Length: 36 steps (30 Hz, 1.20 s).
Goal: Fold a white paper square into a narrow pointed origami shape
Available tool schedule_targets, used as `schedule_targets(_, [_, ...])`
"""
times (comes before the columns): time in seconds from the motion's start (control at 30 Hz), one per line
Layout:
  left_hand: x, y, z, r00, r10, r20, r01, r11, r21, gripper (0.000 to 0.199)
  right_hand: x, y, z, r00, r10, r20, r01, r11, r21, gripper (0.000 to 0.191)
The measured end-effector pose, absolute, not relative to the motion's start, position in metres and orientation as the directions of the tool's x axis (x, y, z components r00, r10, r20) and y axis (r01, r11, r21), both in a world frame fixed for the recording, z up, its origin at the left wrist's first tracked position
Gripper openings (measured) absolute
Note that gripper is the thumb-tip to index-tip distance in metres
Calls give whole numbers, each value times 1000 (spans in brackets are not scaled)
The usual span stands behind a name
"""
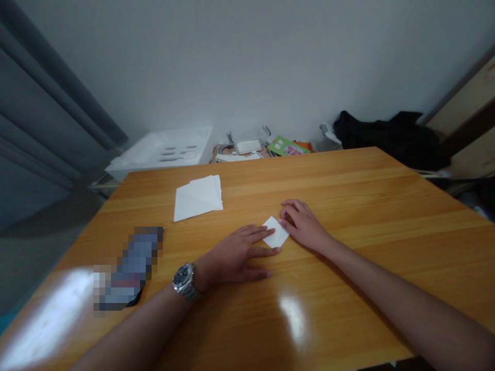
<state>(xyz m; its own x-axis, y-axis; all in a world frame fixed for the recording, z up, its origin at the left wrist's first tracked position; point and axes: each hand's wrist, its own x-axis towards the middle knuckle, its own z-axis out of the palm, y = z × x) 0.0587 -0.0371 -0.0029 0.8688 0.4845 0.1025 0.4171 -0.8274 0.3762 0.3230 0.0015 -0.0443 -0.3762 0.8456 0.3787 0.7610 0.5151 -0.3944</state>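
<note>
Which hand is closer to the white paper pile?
Left: the left hand is in front and to the right of the white paper pile; the right hand is farther right.

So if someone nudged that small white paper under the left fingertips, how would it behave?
The small white paper is probably very light, being so little and thin-looking. It would likely slide rather than roll, as it lies flat on a glossy tabletop. The left hand has fingers over it, which may hold it back.
</note>
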Motion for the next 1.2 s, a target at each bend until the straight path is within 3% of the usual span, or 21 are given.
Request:
schedule_targets(0.3, [63, -38, -12, 853, 495, 165, 425, -843, 331, 50, 328, -2, -37, -415, 842, 345, 696, 538, -475, 11])
schedule_targets(0.5, [65, -40, -12, 845, 510, 163, 440, -835, 331, 49, 330, -5, -37, -449, 841, 304, 699, 542, -466, 39])
schedule_targets(0.87, [64, -39, -13, 846, 504, 175, 432, -839, 330, 50, 330, 4, -45, -377, 851, 365, 693, 521, -498, 7])
schedule_targets(1.2, [66, -39, -8, 848, 502, 173, 426, -837, 343, 53, 329, 4, -44, -367, 851, 377, 683, 521, -512, 5])
